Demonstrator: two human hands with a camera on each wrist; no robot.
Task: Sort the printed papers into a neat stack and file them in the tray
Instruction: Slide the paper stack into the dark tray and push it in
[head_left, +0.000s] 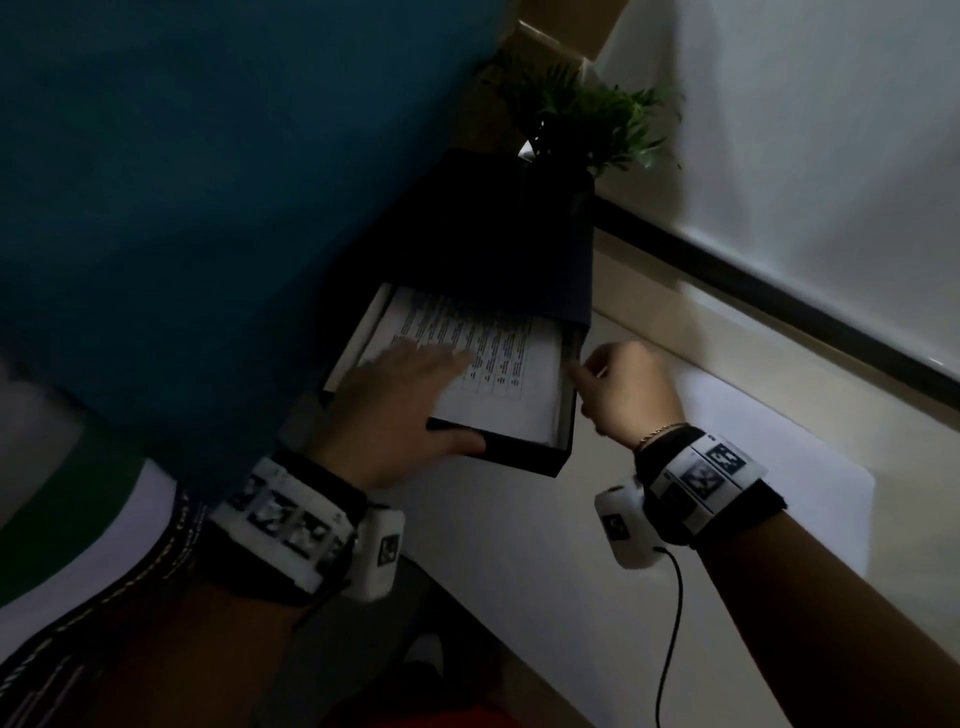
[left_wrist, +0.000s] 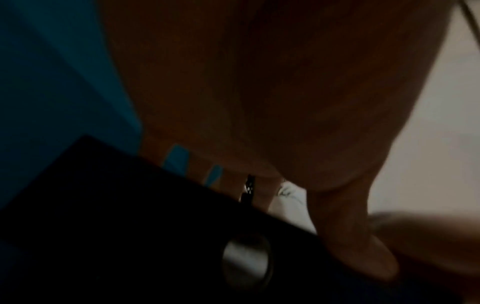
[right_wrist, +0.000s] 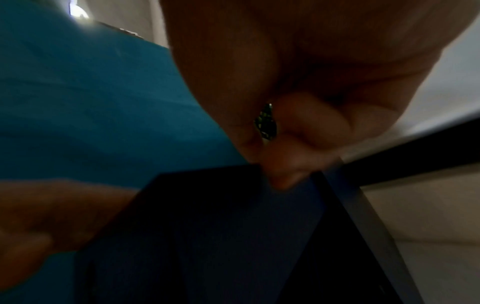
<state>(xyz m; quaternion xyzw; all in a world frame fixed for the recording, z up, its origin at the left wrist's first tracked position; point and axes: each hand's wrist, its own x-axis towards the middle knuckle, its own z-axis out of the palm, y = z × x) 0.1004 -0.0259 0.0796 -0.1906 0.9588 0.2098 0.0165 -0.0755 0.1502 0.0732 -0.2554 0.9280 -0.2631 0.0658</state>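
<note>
Lying flat with straight fingers, the left hand presses the printed papers in the dark tray; the right hand, fingers curled, pinches the tray's right wall.

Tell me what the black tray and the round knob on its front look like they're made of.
Black tray: matte, dark, thin straight walls; probably covered board or plastic, too dim to say. Knob: looks like brushed metal, a grey sheen with fine streaks.

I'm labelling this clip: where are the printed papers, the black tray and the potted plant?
White printed papers (head_left: 498, 384): head view, blank lower margin.
Black drawer-style tray (head_left: 519, 457): head view, front wall.
Green potted plant (head_left: 597, 119): head view, leaves.
</note>
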